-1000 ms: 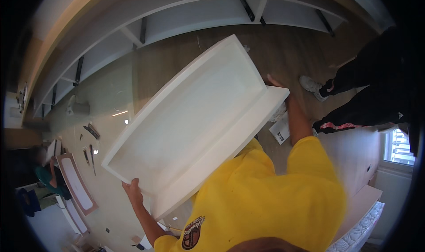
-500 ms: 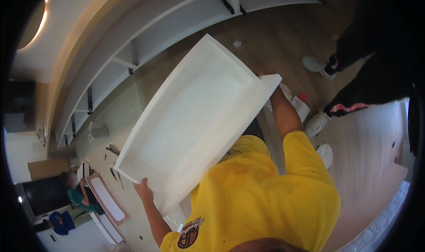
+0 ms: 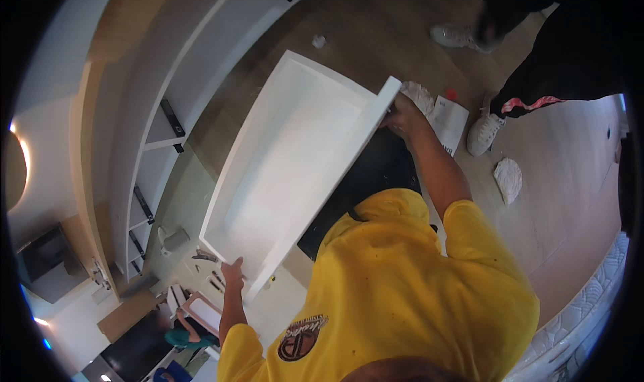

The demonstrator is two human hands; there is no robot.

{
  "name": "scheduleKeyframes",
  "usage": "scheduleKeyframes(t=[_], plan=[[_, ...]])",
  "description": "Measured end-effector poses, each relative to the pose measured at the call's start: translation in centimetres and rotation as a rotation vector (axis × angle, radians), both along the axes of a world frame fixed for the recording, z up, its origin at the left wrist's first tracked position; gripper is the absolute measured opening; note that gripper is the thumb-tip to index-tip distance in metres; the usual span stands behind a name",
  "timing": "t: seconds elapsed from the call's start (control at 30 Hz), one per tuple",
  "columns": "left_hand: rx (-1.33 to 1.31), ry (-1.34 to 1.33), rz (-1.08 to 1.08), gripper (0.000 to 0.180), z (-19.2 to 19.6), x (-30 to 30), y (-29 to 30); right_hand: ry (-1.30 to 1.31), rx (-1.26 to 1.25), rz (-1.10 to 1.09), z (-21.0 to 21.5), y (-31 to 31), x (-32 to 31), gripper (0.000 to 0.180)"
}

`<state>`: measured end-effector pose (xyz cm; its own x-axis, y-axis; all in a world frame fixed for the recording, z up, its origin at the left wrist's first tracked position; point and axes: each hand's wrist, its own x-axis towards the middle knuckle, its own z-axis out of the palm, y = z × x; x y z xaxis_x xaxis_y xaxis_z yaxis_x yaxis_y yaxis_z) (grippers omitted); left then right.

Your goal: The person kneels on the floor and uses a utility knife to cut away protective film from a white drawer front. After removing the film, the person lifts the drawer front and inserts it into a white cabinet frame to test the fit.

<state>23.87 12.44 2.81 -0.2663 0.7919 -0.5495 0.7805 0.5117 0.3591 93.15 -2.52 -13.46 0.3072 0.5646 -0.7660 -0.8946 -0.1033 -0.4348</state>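
Observation:
Both my hands hold a long white drawer [image 3: 282, 160], its hollow inside facing up and its raised front panel [image 3: 335, 181] on the side nearest my body. My left hand [image 3: 233, 273] grips the near-left end, thumb over the rim. My right hand [image 3: 402, 117] is closed around the far-right end by the front panel; some of its fingers are hidden behind the panel. Left of the drawer stands a white cabinet [image 3: 154, 107] with open bays and black drawer slides [image 3: 172, 117].
At right, a person in dark trousers [image 3: 557, 67] stands close by. White packets [image 3: 508, 179] and a printed box [image 3: 448, 124] lie on the wood floor. Tools [image 3: 216, 281] lie beyond my left hand. A worker in green [image 3: 188, 335] is at lower left. A mattress [image 3: 577, 315] lies at lower right.
The drawer has tilted, so its front panel now shows more edge-on and more of my dark trousers is visible. My view has turned, and the cabinet stands more upright in it. Both hands keep their hold.

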Motion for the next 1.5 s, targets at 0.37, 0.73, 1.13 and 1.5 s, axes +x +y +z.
scheduleKeyframes(t=[0.37, 0.73, 1.13, 1.5], plan=[[-0.305, 0.059, -0.725, 0.088, 5.0, 13.3, 6.6, 0.117, -0.118, -0.051, -2.0, 1.3, 1.3, 0.039], [-0.107, -0.207, -0.896, 0.042, 4.8, 23.2, 6.0, -0.016, -0.140, -0.381, -1.4, 1.7, -1.1, 0.050], [-0.139, -0.110, -0.814, 0.041, 5.8, 26.2, 6.2, 0.539, -0.213, -0.154, 4.6, 2.7, -21.4, 0.079], [0.077, 0.112, -0.884, 0.046, 8.6, 29.1, -1.2, 0.731, 0.016, -0.612, 2.3, 8.1, -18.3, 0.073]])
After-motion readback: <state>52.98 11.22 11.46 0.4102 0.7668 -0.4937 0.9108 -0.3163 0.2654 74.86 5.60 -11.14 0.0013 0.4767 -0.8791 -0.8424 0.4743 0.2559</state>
